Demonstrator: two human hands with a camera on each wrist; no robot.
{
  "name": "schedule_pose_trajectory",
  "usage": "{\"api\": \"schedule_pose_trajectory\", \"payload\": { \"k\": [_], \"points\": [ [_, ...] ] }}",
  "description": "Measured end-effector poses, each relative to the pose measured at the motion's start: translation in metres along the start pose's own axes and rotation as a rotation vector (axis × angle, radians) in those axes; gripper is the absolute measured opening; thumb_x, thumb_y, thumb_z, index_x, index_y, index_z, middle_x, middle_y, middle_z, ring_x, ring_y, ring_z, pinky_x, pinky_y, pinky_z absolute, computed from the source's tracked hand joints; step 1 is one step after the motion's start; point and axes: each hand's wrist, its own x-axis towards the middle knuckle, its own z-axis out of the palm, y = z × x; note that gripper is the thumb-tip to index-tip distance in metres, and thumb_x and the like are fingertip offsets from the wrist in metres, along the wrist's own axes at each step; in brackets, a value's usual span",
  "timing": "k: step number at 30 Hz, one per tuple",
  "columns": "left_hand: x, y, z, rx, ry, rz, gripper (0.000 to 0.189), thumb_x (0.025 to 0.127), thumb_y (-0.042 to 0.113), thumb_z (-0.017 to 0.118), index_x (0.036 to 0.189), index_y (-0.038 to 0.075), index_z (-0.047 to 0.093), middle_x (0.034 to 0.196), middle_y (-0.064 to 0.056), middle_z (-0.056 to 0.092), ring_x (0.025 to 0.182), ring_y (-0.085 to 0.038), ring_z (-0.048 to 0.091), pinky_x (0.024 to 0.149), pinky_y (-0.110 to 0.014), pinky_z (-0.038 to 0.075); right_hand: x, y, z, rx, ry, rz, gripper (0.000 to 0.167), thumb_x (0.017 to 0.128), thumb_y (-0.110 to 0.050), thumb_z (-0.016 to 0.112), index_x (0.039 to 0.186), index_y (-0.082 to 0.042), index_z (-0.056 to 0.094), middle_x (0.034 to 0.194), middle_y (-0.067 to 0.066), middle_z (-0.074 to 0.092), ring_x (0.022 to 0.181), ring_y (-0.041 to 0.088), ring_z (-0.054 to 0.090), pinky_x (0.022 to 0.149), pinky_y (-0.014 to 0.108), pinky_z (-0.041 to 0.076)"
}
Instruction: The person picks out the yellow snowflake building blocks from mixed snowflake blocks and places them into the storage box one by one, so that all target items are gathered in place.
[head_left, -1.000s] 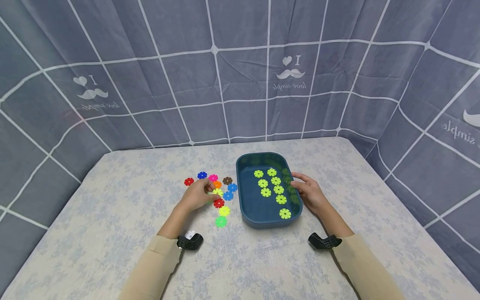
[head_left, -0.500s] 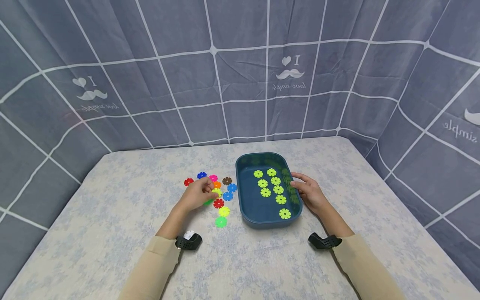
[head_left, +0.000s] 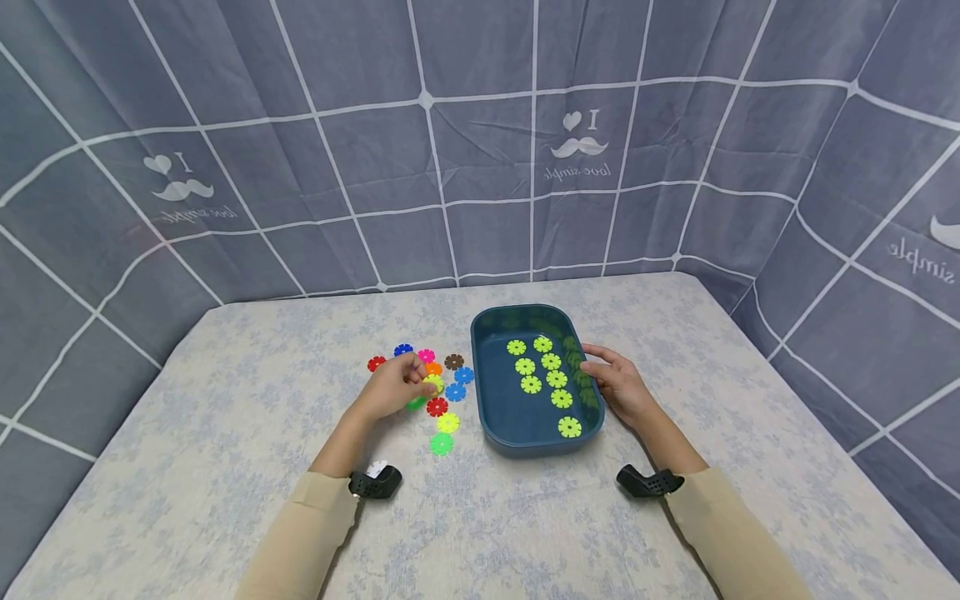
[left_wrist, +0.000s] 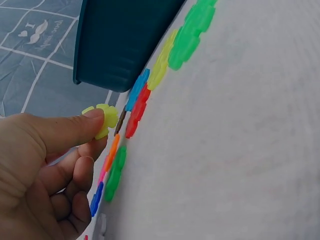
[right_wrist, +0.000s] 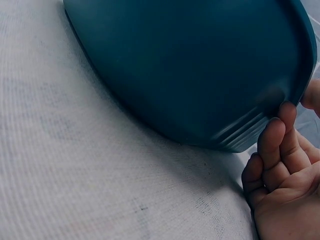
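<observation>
My left hand (head_left: 392, 387) pinches a yellow snowflake disc (left_wrist: 111, 117) between thumb and fingertips. In the left wrist view that disc is raised off the table, and the other fingers curl below it. Around this hand lie loose discs, among them a red disc (head_left: 437, 407), a green disc (left_wrist: 116, 175) and an orange disc (head_left: 433, 369). With my right hand (head_left: 619, 383) I grip the right side of a dark teal bin (head_left: 538, 448), thumb at its rim and fingers against the outer wall (right_wrist: 200, 75). Several yellow discs (head_left: 557, 379) lie flat inside.
A yellow disc (head_left: 447, 423) and a light green disc (head_left: 442, 443) lie in front of the pile. Beside the left wrist is a white disc (head_left: 377, 469). A patterned cloth covers the table (head_left: 480, 525), and a grey curtain (head_left: 480, 150) hangs behind.
My left hand has pinched the yellow disc and drawn slightly back from the red disc, so more of the red and green discs shows. The right hand and bin stay put.
</observation>
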Motion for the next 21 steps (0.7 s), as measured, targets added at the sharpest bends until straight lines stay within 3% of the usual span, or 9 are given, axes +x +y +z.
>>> {"api": "schedule_pose_trajectory", "payload": {
  "k": [10,21],
  "points": [
    [-0.003,0.017,-0.006,-0.045,-0.023,0.014,0.024,0.085,0.01,0.076,0.094,0.003,0.055,0.082,-0.006,0.055,0.072,-0.02,0.051,0.063,-0.032,0.044,-0.001,0.0,0.0,0.0,0.001,-0.014,0.052,0.097,-0.006,0.057,0.14,0.013,0.035,0.095,0.002,0.07,0.078,0.011,0.067,0.069,0.025,0.054],
    [0.0,0.038,-0.012,-0.07,-0.051,0.097,0.021,0.086,0.011,0.075,0.095,0.004,0.057,0.082,-0.005,0.056,0.073,-0.021,0.053,0.066,-0.033,0.045,-0.001,0.0,0.0,-0.006,0.001,-0.015,0.052,0.097,-0.005,0.056,0.141,0.013,0.034,0.095,0.001,0.07,0.078,0.01,0.067,0.07,0.025,0.054]
  ]
}}
